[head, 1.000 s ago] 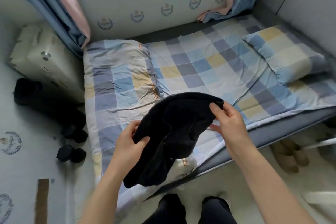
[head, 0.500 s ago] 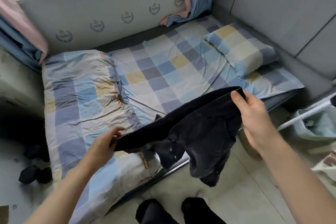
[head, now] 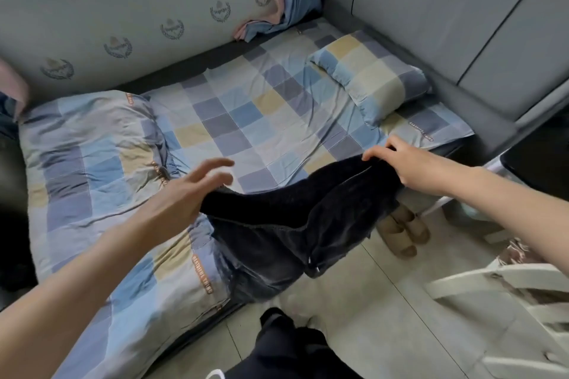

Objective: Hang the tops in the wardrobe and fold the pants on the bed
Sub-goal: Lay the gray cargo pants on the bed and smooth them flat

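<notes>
Dark fleecy pants [head: 277, 224] sag over the near edge of the checked blue-and-yellow bed [head: 234, 120], half on the quilt, half dangling toward the floor. The left hand [head: 181, 197] has its grip open, fingers spread, palm at one end of the waist; the right hand [head: 406, 163] pinches the other end at the mattress edge. Laying-out step, I'd say — next they need dragging flat toward the checked pillow [head: 369, 83] before folding.

Both forearms are bare to the frame's edge, with no sleeves showing. The left hand [head: 184, 194] and right hand [head: 409, 163] wear no gloves. Dark trousers [head: 286, 344] cover the legs below.
</notes>
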### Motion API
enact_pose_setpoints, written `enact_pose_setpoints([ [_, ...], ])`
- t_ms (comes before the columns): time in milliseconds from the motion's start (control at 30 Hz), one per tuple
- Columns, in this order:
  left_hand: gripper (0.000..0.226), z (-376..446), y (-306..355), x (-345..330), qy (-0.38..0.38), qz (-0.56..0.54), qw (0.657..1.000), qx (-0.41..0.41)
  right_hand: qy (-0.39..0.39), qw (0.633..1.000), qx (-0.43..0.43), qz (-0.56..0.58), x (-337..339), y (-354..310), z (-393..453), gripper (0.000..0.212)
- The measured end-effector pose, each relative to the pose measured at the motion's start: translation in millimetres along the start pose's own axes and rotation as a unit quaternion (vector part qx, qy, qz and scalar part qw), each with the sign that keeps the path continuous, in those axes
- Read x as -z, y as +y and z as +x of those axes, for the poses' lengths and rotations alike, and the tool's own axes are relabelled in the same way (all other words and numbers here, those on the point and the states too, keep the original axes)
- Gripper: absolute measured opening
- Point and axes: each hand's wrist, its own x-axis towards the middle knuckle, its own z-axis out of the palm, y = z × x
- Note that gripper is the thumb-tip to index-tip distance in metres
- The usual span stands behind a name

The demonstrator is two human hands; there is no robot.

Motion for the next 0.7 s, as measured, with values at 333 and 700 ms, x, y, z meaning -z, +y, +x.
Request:
enact_pose_setpoints([
  [333, 0.073, 25, -41, -22, -0.163, 0.059, 0.981, -0.088, -0.033, 0.997, -0.036, -0.06, 27, 54, 58, 0.041],
  [700, 0.029, 68, -126, -3, -0.113, -0.038, 0.988, 0.1, 0.06, 0.986, 0.094, -0.125, 63, 71, 125, 0.023],
])
